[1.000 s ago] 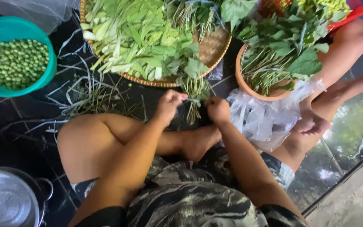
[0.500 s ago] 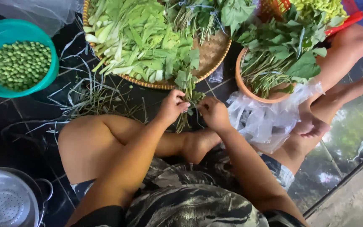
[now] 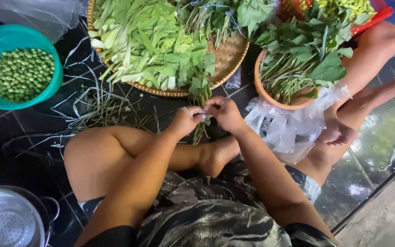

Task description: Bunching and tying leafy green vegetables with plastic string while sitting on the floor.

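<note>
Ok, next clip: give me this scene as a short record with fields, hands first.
left hand: pinches a pale strip at a bunch of greens
right hand: grips the same bunch, touching the left hand
tray: woven, heaped with leaves
bowl: teal, holds small green balls
pot: orange, holds stems and leaves
bag: clear plastic, beside the pot
strainer: metal, bottom left

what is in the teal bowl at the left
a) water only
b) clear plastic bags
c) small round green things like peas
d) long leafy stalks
c: the teal bowl is filled with small round green balls, while the leafy greens lie on the woven tray and the left hand and right hand pinch a small leafy bunch away from the bowl.
</note>
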